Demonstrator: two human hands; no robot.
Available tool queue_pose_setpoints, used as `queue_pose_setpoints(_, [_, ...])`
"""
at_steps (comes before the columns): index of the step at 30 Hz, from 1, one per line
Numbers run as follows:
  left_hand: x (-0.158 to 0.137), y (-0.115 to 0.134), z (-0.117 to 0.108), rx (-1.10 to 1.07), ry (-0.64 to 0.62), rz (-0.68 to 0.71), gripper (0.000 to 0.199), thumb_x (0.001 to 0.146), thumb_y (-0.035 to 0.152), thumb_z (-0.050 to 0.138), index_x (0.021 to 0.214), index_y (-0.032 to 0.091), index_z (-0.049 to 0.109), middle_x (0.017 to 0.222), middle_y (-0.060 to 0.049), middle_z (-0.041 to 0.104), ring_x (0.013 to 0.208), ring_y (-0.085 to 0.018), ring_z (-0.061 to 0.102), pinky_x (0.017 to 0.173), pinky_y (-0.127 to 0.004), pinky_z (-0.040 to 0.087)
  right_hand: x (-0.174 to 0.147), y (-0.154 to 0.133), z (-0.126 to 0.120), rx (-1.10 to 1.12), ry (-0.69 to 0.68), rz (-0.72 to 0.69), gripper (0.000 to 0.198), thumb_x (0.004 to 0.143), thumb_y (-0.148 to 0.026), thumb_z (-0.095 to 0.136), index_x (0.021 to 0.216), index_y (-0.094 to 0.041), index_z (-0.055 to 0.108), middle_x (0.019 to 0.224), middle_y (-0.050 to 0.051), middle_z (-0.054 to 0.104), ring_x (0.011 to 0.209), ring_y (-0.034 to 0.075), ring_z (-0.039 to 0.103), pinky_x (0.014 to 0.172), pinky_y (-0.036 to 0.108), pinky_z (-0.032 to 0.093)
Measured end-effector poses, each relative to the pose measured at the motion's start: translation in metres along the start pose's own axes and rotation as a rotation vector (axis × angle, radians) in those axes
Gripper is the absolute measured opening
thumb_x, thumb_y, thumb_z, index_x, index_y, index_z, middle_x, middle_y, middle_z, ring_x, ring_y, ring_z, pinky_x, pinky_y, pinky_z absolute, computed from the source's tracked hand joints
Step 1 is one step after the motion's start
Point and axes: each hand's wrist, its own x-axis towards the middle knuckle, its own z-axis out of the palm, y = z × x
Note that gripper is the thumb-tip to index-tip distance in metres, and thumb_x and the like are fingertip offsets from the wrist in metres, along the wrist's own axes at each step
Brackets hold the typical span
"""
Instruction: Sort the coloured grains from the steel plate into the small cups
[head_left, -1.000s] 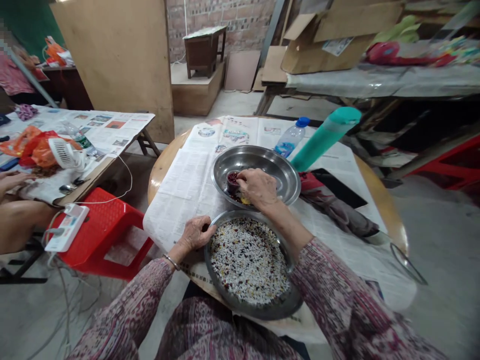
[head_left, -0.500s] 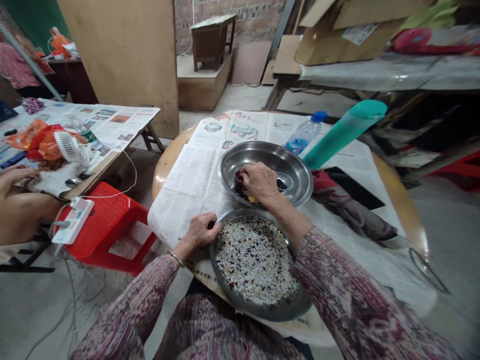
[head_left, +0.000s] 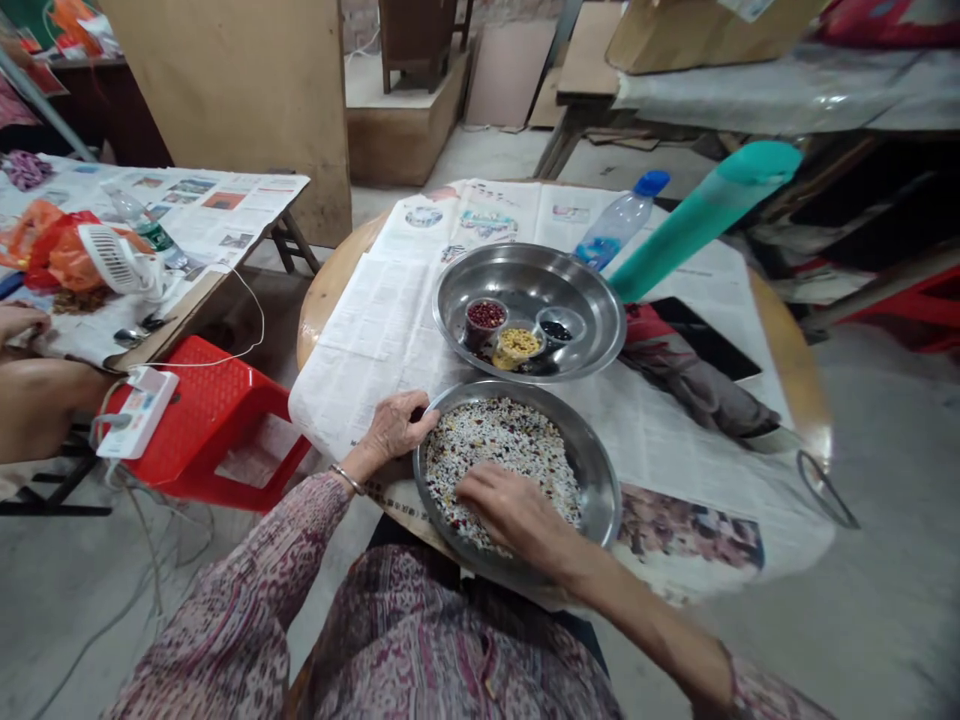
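My left hand [head_left: 392,430] grips the left rim of the near steel basin [head_left: 602,480], thumb over the edge. A layer of white grains [head_left: 502,430] mixed with dark, red and yellow beans covers its bottom. Over that mix is my right hand [head_left: 517,512], its fingers bent together and their tips down at the grains; whatever they pinch is hidden. Just beyond stands a second steel basin [head_left: 596,300]. Inside it are three small clear cups: one of red beans [head_left: 486,315], one of yellow beans [head_left: 519,342] and one of black beans [head_left: 556,330].
Newspaper [head_left: 360,350] covers the round table. A plastic bottle [head_left: 619,220], a green tube-shaped object [head_left: 705,225], a folded umbrella [head_left: 690,385] and a dark flat object [head_left: 709,340] lie to the right. At left are a red stool [head_left: 206,430] with a power strip [head_left: 139,415] and another person's arm [head_left: 45,400].
My right hand has come back from the cups in the far basin to the grains in the near one. My left hand stays on the rim. The view has tilted down slightly.
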Motion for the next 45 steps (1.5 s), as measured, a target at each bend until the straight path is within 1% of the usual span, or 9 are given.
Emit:
queue_pose_setpoints(5, [0.001, 0.002, -0.002, 0.003, 0.001, 0.005, 0.024, 0.088, 0.028, 0.055, 0.066, 0.020, 0.047, 0.063, 0.003, 0.050, 0.062, -0.013, 0.043, 0.066, -0.025, 0.037, -0.014, 0.011, 0.010, -0.162, -0.048, 0.015, 0.020, 0.091, -0.005, 0.051, 0.089, -0.020, 0.065, 0.088, 0.005, 0.067, 0.083, 0.019, 0.059, 0.069, 0.031, 0.047])
queue_pose_setpoints(10, [0.002, 0.001, -0.002, -0.004, 0.012, 0.011, 0.025, 0.088, 0.029, 0.055, 0.066, 0.020, 0.047, 0.063, 0.003, 0.048, 0.062, -0.013, 0.042, 0.064, -0.026, 0.035, 0.002, 0.059, -0.011, -0.222, 0.168, 0.313, 0.022, 0.096, -0.015, 0.049, 0.102, -0.020, 0.069, 0.098, 0.009, 0.069, 0.096, 0.024, 0.060, 0.082, 0.036, 0.049])
queue_pose_setpoints(14, [0.003, 0.002, -0.002, 0.007, 0.017, 0.010, 0.026, 0.088, 0.028, 0.055, 0.066, 0.020, 0.046, 0.062, 0.003, 0.047, 0.062, -0.013, 0.042, 0.063, -0.025, 0.035, 0.022, 0.057, -0.006, -0.285, 0.212, 0.461, 0.026, 0.098, -0.031, 0.051, 0.112, -0.017, 0.068, 0.108, 0.014, 0.067, 0.104, 0.030, 0.057, 0.083, 0.041, 0.048])
queue_pose_setpoints(18, [0.003, 0.003, -0.002, 0.016, 0.021, 0.011, 0.024, 0.087, 0.027, 0.056, 0.066, 0.020, 0.045, 0.062, 0.003, 0.047, 0.062, -0.013, 0.042, 0.064, -0.025, 0.035, 0.034, 0.026, 0.010, -0.166, 0.137, 0.267, 0.030, 0.098, -0.038, 0.055, 0.119, -0.018, 0.063, 0.115, 0.014, 0.064, 0.109, 0.027, 0.056, 0.086, 0.040, 0.050])
queue_pose_setpoints(23, [0.004, 0.003, -0.001, 0.015, 0.045, 0.027, 0.025, 0.086, 0.023, 0.056, 0.064, 0.019, 0.045, 0.062, 0.004, 0.047, 0.061, -0.012, 0.041, 0.065, -0.026, 0.035, 0.027, 0.007, 0.012, -0.110, -0.059, 0.016, 0.012, 0.097, -0.024, 0.053, 0.098, -0.018, 0.064, 0.102, 0.010, 0.064, 0.097, 0.022, 0.057, 0.082, 0.034, 0.048])
queue_pose_setpoints(28, [0.004, 0.001, 0.000, 0.009, 0.032, 0.022, 0.024, 0.086, 0.025, 0.058, 0.065, 0.019, 0.048, 0.062, 0.004, 0.048, 0.061, -0.012, 0.042, 0.063, -0.025, 0.035, -0.002, 0.039, -0.012, -0.285, -0.024, 0.217, 0.017, 0.086, -0.008, 0.052, 0.089, -0.020, 0.065, 0.095, 0.010, 0.066, 0.091, 0.022, 0.058, 0.074, 0.032, 0.046])
queue_pose_setpoints(33, [0.004, 0.001, 0.000, 0.001, 0.033, 0.020, 0.024, 0.086, 0.026, 0.059, 0.066, 0.019, 0.049, 0.062, 0.004, 0.049, 0.061, -0.012, 0.043, 0.064, -0.025, 0.035, -0.038, 0.055, -0.038, -0.154, 0.064, 0.347, 0.020, 0.085, -0.009, 0.050, 0.089, -0.022, 0.066, 0.092, 0.005, 0.066, 0.080, 0.018, 0.061, 0.073, 0.030, 0.048])
queue_pose_setpoints(40, [0.004, 0.000, -0.001, -0.008, 0.041, 0.036, 0.025, 0.087, 0.026, 0.058, 0.065, 0.019, 0.048, 0.062, 0.004, 0.049, 0.062, -0.012, 0.042, 0.065, -0.025, 0.035, -0.051, -0.001, -0.026, 0.052, -0.326, 0.174, 0.024, 0.093, -0.013, 0.050, 0.096, -0.023, 0.071, 0.090, 0.004, 0.070, 0.082, 0.016, 0.066, 0.072, 0.027, 0.051])
queue_pose_setpoints(45, [0.004, -0.001, 0.000, -0.005, 0.036, 0.018, 0.025, 0.087, 0.028, 0.058, 0.066, 0.019, 0.049, 0.062, 0.004, 0.049, 0.061, -0.012, 0.043, 0.063, -0.025, 0.035, -0.034, 0.022, -0.018, -0.180, -0.059, 0.309, 0.034, 0.095, -0.013, 0.044, 0.114, -0.021, 0.070, 0.113, 0.010, 0.071, 0.106, 0.023, 0.064, 0.091, 0.036, 0.053])
